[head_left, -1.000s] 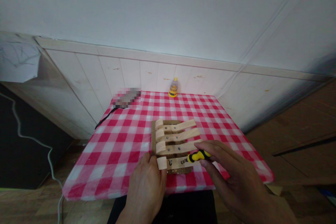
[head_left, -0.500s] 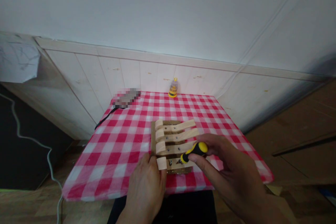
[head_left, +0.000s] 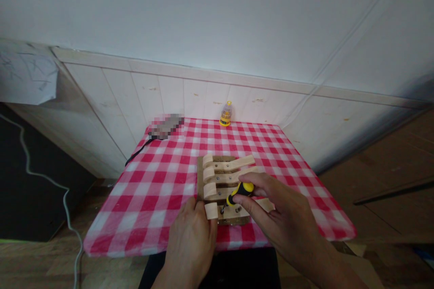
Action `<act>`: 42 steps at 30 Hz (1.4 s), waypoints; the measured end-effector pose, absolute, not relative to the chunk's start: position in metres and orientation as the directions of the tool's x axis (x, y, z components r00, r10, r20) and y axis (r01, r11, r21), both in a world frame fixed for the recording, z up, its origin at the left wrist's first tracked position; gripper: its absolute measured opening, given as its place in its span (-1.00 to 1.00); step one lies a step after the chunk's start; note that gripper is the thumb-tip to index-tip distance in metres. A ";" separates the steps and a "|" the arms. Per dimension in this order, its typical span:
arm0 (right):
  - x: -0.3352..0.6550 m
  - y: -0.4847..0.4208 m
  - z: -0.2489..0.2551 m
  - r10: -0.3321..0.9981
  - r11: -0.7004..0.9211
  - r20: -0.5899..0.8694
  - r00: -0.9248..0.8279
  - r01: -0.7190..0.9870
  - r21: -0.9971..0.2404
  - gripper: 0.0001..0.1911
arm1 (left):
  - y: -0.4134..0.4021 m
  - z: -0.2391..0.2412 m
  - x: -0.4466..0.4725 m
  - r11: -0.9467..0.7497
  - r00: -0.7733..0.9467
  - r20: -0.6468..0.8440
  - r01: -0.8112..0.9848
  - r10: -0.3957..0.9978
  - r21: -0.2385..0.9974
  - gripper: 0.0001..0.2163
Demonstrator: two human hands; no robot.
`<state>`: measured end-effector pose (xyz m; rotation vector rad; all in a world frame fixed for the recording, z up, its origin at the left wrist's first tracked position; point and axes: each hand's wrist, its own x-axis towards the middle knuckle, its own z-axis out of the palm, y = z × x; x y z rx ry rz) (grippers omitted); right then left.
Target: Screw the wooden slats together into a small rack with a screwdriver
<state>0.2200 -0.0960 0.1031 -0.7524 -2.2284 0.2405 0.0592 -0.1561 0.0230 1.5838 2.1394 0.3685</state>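
A wooden rack (head_left: pixel 226 175) with several curved pale wood hooks screwed to a brown board lies on the red-and-white checked tablecloth (head_left: pixel 159 189). My right hand (head_left: pixel 281 216) is closed on a yellow-and-black screwdriver (head_left: pixel 238 191), its tip pointing down at a screw on the nearest hook. My left hand (head_left: pixel 191 239) rests at the rack's near left corner, fingers curled against the curled end of the nearest hook, holding it steady.
A small yellow-capped container of screwdriver bits (head_left: pixel 225 114) stands at the table's far edge by the white panelled wall. A blurred dark object (head_left: pixel 165 127) with a black cable lies at the far left corner. A white cable (head_left: pixel 44 180) runs down at left.
My right hand has moved left and tipped the screwdriver from lying nearly flat to steeply upright, its tip now over a screw further left on the nearest hook. My left hand stayed put.
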 end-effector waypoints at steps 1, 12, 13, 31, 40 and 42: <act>0.219 -0.096 0.103 0.587 0.808 0.599 -0.544 0.447 -0.384 -0.88 | -0.156 0.023 0.059 0.302 -0.237 -0.194 0.830 0.952 0.468 -0.73; 0.220 -0.097 0.102 0.573 0.818 0.608 -0.550 0.432 -0.380 -0.87 | -0.157 0.021 0.059 0.299 -0.239 -0.184 0.832 0.953 0.468 -0.74; 0.220 -0.097 0.102 0.575 0.817 0.603 -0.553 0.433 -0.381 -0.87 | -0.156 0.021 0.059 0.303 -0.241 -0.189 0.833 0.952 0.462 -0.75; 0.221 -0.101 0.103 0.544 0.830 0.455 -0.705 0.375 -0.412 -0.59 | -0.156 0.023 0.059 0.294 -0.235 -0.182 0.839 0.955 0.457 -0.73; 0.214 -0.097 0.097 0.504 0.861 0.527 -0.684 0.348 -0.371 -0.66 | -0.156 0.024 0.059 0.295 -0.237 -0.181 0.835 0.955 0.465 -0.73; 0.214 -0.098 0.096 0.496 0.866 0.540 -0.679 0.342 -0.366 -0.64 | -0.156 0.024 0.059 0.301 -0.243 -0.182 0.833 0.953 0.464 -0.73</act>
